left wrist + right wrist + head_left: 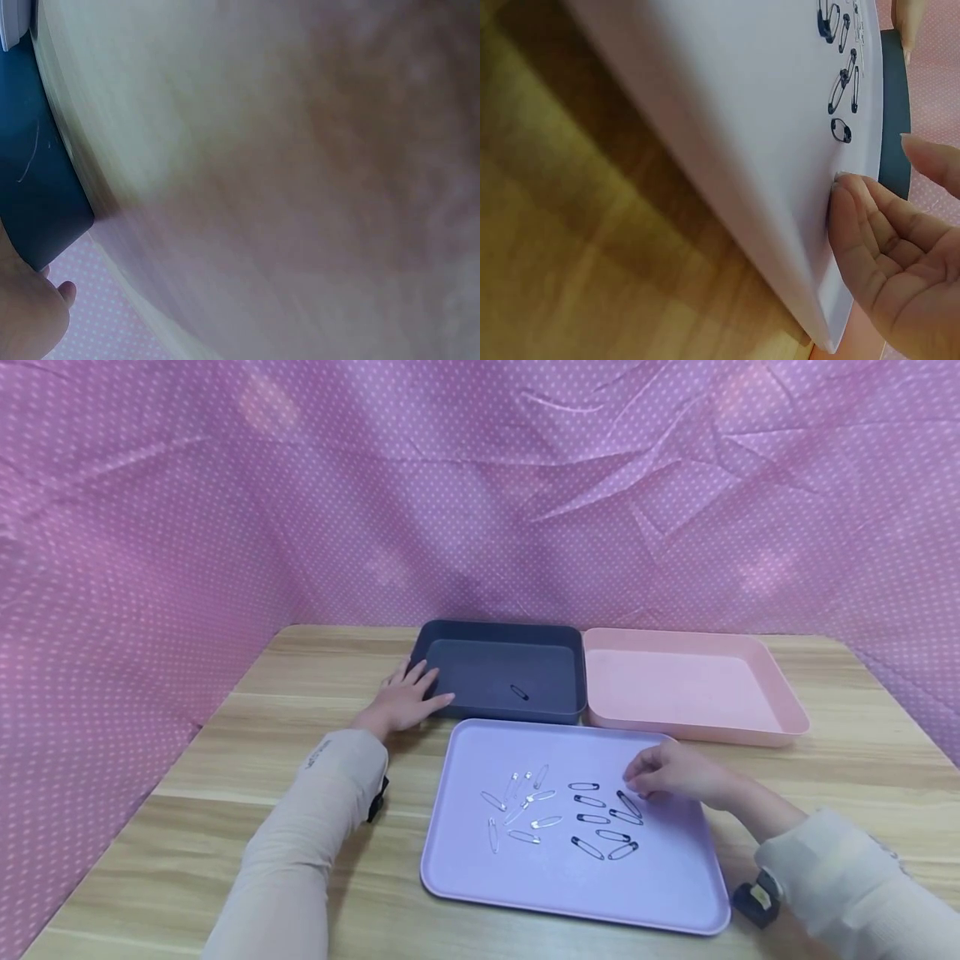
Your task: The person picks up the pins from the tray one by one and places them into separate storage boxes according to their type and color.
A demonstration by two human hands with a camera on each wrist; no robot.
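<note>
My left hand (401,702) rests with spread fingers at the left wall of the dark tray (480,681). One black safety pin (519,692) lies inside that tray. Over the right side of the lilac tray (510,885) is my right hand (671,770), its fingers bent and their tips down at the surface. In the right wrist view the thumb of the right hand (900,255) stands apart from the fingers, and nothing shows between them. Several black safety pins (588,849) lie just left of these fingertips. Several silver safety pins (523,837) are grouped farther left on the lilac tray.
A pink tray (675,685) stands at the back right, side by side with the dark one. All three trays sit on a wooden table (300,693). Behind it hangs a pink dotted cloth (480,527).
</note>
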